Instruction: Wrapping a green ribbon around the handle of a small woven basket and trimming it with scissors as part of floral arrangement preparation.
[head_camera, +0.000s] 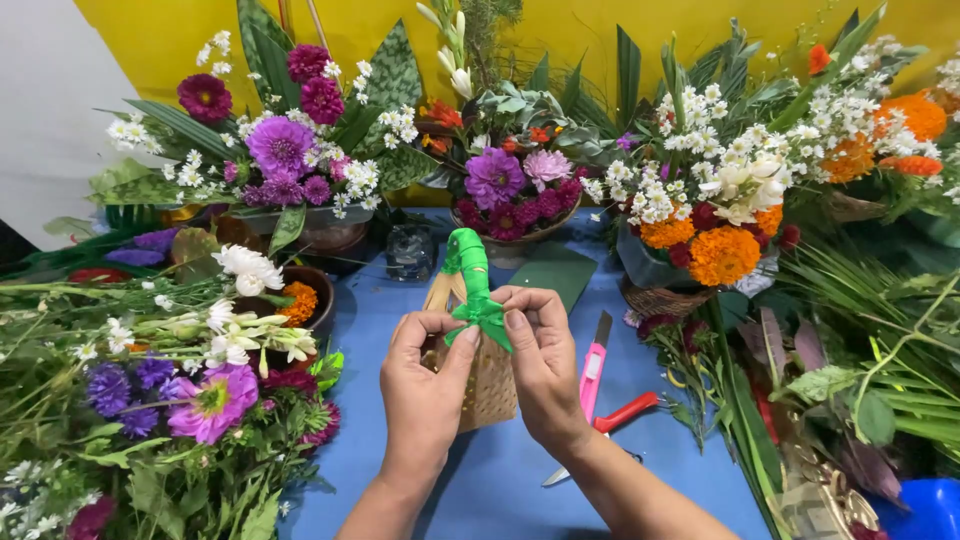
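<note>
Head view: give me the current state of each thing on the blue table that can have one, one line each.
Small woven basket: upright, held between both hands.
Green ribbon: wrapped round the handle, bow pinched by fingers.
Left hand: gripping basket and bow.
Right hand: gripping basket and bow.
Pink utility knife: lying flat, blade out.
Red-handled scissors: lying on table.

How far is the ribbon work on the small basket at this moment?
Done: green ribbon already wraps the woven basket's handle. In hand: left hand and right hand pinch a green bow at the handle's base. Left: the bow looks loose, and no flowers show in the basket.
</note>
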